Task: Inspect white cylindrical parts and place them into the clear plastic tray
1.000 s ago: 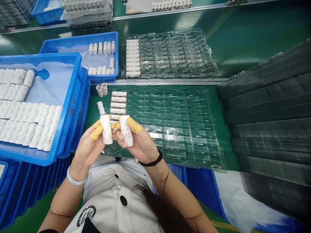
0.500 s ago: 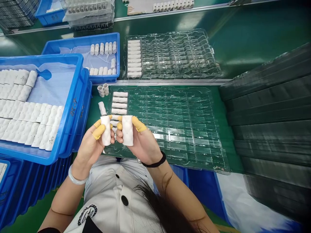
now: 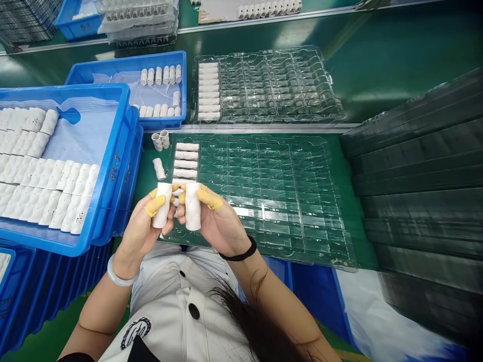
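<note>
My left hand, with yellow finger cots on, is closed around a white dimpled tube. A second white tube is gripped upright in my right hand, which wears yellow finger cots too. The two tubes are held side by side, a small gap between them, over the near left edge of a clear plastic tray. Several white tubes lie in that tray's left column, the lower ones partly hidden by my hands. Just beyond my left hand a loose white tube lies on the green table.
Two short tubes stand behind the loose one. A blue crate with rows of white tubes is at left; a smaller blue bin sits behind. Another clear tray lies farther back. Dark stacked trays rise at right.
Both hands have shifted slightly, still holding the tubes. The right tube has moved a little left and turned; the left tube now tilts, its lower end further left.
</note>
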Demonstrator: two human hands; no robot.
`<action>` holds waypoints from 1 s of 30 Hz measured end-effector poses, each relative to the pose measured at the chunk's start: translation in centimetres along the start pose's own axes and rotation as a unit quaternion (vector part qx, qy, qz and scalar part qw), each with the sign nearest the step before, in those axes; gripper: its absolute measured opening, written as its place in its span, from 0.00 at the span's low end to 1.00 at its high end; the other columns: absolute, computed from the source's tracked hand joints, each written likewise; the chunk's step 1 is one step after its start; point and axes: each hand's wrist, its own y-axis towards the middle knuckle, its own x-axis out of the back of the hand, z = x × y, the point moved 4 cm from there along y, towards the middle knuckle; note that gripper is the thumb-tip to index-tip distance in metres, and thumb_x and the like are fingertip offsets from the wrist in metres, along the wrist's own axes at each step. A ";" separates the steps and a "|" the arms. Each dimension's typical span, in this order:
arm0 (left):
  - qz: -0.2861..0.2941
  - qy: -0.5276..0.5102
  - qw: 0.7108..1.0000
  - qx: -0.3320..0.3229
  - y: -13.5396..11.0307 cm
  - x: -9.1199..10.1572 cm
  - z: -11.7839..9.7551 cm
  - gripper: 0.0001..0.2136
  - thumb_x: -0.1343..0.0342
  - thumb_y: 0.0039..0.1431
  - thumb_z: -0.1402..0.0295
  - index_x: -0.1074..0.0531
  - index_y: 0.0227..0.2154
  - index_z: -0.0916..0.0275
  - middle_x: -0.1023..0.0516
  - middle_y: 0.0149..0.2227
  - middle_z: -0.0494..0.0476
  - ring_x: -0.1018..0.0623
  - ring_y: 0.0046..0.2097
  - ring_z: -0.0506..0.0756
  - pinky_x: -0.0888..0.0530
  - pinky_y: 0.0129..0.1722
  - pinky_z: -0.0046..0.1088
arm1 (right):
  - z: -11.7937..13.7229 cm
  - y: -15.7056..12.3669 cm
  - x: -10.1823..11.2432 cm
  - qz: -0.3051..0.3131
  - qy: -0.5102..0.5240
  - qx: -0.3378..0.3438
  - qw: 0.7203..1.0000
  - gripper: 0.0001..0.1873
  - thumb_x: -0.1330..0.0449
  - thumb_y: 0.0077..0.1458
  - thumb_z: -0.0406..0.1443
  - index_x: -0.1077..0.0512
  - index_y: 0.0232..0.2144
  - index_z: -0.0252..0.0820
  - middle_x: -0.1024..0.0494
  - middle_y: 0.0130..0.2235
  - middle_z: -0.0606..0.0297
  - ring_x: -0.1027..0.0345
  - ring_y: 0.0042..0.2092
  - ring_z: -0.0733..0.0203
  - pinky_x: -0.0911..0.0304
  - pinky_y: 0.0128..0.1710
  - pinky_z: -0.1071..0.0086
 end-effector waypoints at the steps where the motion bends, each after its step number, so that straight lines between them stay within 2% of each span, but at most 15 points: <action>1: 0.004 -0.002 1.000 0.001 0.0 -0.1 0.1 0.14 0.39 0.59 0.58 0.24 0.34 0.68 0.30 0.24 0.54 0.32 0.23 0.47 0.36 0.18 0.20 | 0.0 -0.1 -0.1 0.008 -0.005 0.004 1.000 0.15 0.34 0.55 0.42 0.27 0.39 0.38 0.21 0.30 0.63 0.28 0.28 0.64 0.32 0.29 0.71; 4: 0.005 -0.022 1.000 -0.005 0.2 -0.2 0.2 0.17 0.41 0.62 0.57 0.23 0.31 0.70 0.26 0.27 0.58 0.27 0.26 0.50 0.27 0.26 0.24 | 0.2 -0.1 -0.5 0.001 -0.009 0.017 1.000 0.17 0.34 0.57 0.43 0.28 0.43 0.39 0.22 0.30 0.65 0.30 0.27 0.65 0.31 0.31 0.68; 6: -0.015 -0.044 0.999 -0.015 0.3 -0.1 0.2 0.15 0.41 0.63 0.60 0.22 0.34 0.70 0.22 0.33 0.62 0.23 0.32 0.52 0.23 0.35 0.26 | 0.4 -0.1 -0.7 -0.021 0.004 0.018 1.000 0.17 0.39 0.61 0.44 0.29 0.47 0.40 0.21 0.32 0.64 0.28 0.29 0.63 0.28 0.36 0.65; 8: -0.040 -0.065 0.997 -0.017 0.5 0.1 0.2 0.12 0.42 0.64 0.63 0.21 0.40 0.69 0.19 0.37 0.63 0.22 0.35 0.52 0.22 0.38 0.27 | 0.6 0.0 -0.8 -0.035 0.019 0.009 0.999 0.17 0.45 0.65 0.44 0.29 0.48 0.40 0.21 0.33 0.63 0.26 0.32 0.61 0.27 0.39 0.62; 10: -0.057 -0.081 0.995 -0.009 0.5 0.2 0.3 0.12 0.44 0.65 0.65 0.21 0.42 0.69 0.19 0.37 0.63 0.21 0.34 0.53 0.22 0.38 0.27 | 0.8 0.0 -0.8 -0.039 0.030 0.003 0.999 0.17 0.50 0.67 0.43 0.29 0.49 0.40 0.20 0.34 0.63 0.26 0.34 0.60 0.27 0.42 0.60; 13: -0.072 -0.097 0.993 0.011 0.6 0.3 0.4 0.13 0.47 0.67 0.65 0.22 0.39 0.70 0.20 0.33 0.63 0.22 0.32 0.53 0.22 0.35 0.27 | 0.8 0.1 -0.5 -0.039 0.033 0.003 0.999 0.16 0.49 0.66 0.41 0.28 0.48 0.39 0.20 0.35 0.62 0.26 0.35 0.60 0.27 0.43 0.60; 17: -0.064 -0.090 0.994 0.023 0.6 0.1 0.5 0.14 0.46 0.67 0.63 0.23 0.36 0.71 0.22 0.30 0.62 0.23 0.30 0.52 0.24 0.32 0.26 | 0.5 0.0 -0.1 -0.038 0.029 0.017 0.999 0.14 0.38 0.60 0.42 0.27 0.45 0.39 0.21 0.34 0.64 0.27 0.33 0.62 0.28 0.37 0.65; 21: -0.075 -0.089 0.993 0.011 0.7 0.0 0.3 0.10 0.44 0.65 0.67 0.23 0.36 0.70 0.22 0.31 0.60 0.23 0.31 0.51 0.24 0.33 0.25 | 0.7 -0.2 -0.3 -0.038 0.017 0.047 0.998 0.18 0.28 0.50 0.43 0.27 0.41 0.43 0.25 0.29 0.70 0.32 0.28 0.67 0.35 0.27 0.73; 24: -0.090 -0.101 0.991 0.015 0.7 0.2 0.3 0.09 0.45 0.66 0.68 0.23 0.38 0.69 0.21 0.32 0.59 0.23 0.31 0.51 0.24 0.34 0.26 | 0.8 -0.1 -0.4 -0.050 0.009 0.037 0.998 0.18 0.32 0.54 0.45 0.26 0.43 0.43 0.24 0.30 0.69 0.33 0.28 0.67 0.33 0.29 0.71; 27: -0.070 -0.105 0.992 0.029 0.7 0.1 0.5 0.14 0.46 0.67 0.62 0.23 0.42 0.69 0.23 0.30 0.59 0.25 0.30 0.51 0.26 0.30 0.24 | 0.6 0.0 -0.3 -0.062 0.013 0.010 0.998 0.16 0.39 0.61 0.45 0.27 0.46 0.41 0.21 0.35 0.63 0.29 0.31 0.64 0.30 0.35 0.66; 30: -0.051 -0.092 0.994 0.041 0.6 0.0 0.5 0.17 0.47 0.67 0.58 0.23 0.41 0.70 0.25 0.28 0.59 0.26 0.29 0.51 0.28 0.27 0.24 | 0.5 -0.2 -0.1 -0.050 0.010 0.004 0.999 0.13 0.38 0.59 0.44 0.27 0.40 0.39 0.22 0.32 0.63 0.29 0.30 0.63 0.31 0.32 0.67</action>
